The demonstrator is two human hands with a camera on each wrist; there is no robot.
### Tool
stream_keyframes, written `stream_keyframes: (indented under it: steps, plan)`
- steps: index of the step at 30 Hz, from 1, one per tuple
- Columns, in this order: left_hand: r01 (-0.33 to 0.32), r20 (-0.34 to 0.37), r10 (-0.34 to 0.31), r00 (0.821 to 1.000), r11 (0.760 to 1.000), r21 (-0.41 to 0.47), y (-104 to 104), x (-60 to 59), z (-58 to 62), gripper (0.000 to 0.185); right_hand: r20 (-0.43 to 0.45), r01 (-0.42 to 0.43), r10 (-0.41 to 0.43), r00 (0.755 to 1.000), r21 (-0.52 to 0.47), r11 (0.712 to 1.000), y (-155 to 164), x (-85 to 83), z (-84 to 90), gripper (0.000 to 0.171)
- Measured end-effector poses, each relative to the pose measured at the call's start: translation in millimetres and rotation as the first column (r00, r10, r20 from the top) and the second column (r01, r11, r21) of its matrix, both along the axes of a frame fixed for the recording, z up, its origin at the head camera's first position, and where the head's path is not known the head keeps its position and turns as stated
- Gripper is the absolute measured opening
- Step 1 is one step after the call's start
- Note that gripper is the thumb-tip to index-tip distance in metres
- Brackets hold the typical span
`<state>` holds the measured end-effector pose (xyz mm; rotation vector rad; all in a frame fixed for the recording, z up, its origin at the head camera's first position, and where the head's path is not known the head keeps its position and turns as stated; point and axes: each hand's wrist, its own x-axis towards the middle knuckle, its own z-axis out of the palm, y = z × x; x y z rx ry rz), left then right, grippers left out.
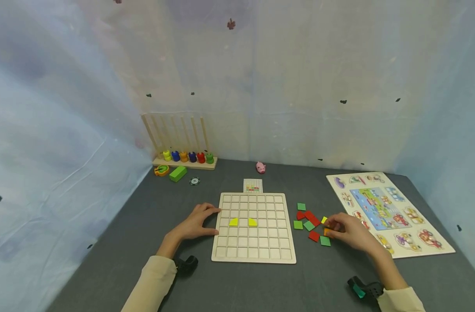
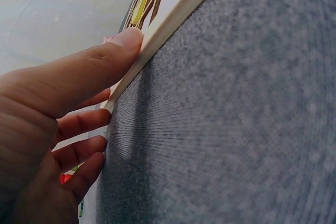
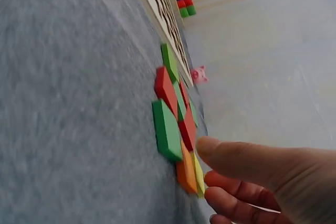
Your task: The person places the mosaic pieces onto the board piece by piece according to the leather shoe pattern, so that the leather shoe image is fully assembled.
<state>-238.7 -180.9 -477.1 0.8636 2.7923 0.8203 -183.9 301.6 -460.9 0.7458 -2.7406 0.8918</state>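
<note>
A wooden grid board [image 1: 222,255] lies on the grey table, two yellow tiles [image 1: 253,222] in its cells. My left hand [image 1: 198,223] rests at the board's left edge; in the left wrist view the thumb [image 2: 128,39] touches the rim and the fingers reach along the side. To the right of the board, loose green, red, yellow and orange tiles form a loose cluster. My right hand [image 1: 348,232] is over its right end, fingertips close to the yellow tile [image 3: 198,176] and the orange tile [image 3: 186,170], with a gap between thumb and fingers.
A small pattern card [image 1: 253,185] touches the board's far edge. Behind stand a peg rack [image 1: 187,164] with coloured beads, a green block [image 1: 177,173], a round chip [image 1: 194,181] and a pink pig [image 1: 260,167]. A picture puzzle board [image 1: 428,216] lies at right.
</note>
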Motion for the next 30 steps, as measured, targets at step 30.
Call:
stream_keyframes:
  steps: [30]
  plan:
    - [0.002, -0.010, -0.002, 1.000, 1.000, -0.001, -1, -0.6, -2.0, 0.067, 0.088, -0.029, 0.045, 0.995, -0.179, 0.984, -61, -16.2, -5.3, 0.013]
